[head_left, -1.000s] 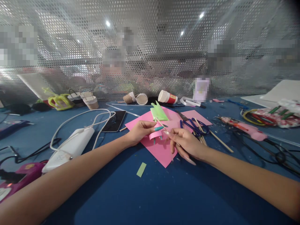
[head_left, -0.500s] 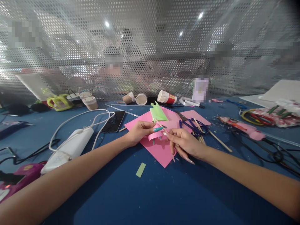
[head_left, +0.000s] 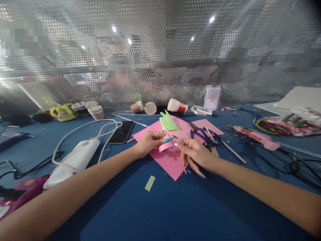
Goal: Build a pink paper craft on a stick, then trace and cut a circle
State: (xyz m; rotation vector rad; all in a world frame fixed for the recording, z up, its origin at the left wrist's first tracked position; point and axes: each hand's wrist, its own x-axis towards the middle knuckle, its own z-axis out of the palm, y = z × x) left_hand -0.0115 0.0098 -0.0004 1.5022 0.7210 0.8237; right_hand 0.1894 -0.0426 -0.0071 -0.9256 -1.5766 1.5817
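On the blue table (head_left: 150,214), a small green slip (head_left: 149,183) is seen nearest, in front of a pink sheet (head_left: 173,169). Above this sheet, a curled pink strip (head_left: 165,146) is pinched between the thumb and fingers of the left hand (head_left: 149,143). At its upper edge a thin stick (head_left: 170,134) is slanted, its near end nipped between the closed thumb and forefinger of the right hand (head_left: 195,154), whose remaining fingers are loosely spread. To the left, a white power bank (head_left: 74,162) is crossed by a white cable, and a dark phone (head_left: 122,131) is placed beyond it. To the right, blue-handled scissors (head_left: 209,138) are laid by wooden sticks, with a pink glue gun (head_left: 262,136) farther right. Folded green paper (head_left: 168,122) is set behind the hands. Farther back, stacked paper cups (head_left: 177,105) are tipped sideways before a perforated screen (head_left: 160,43).
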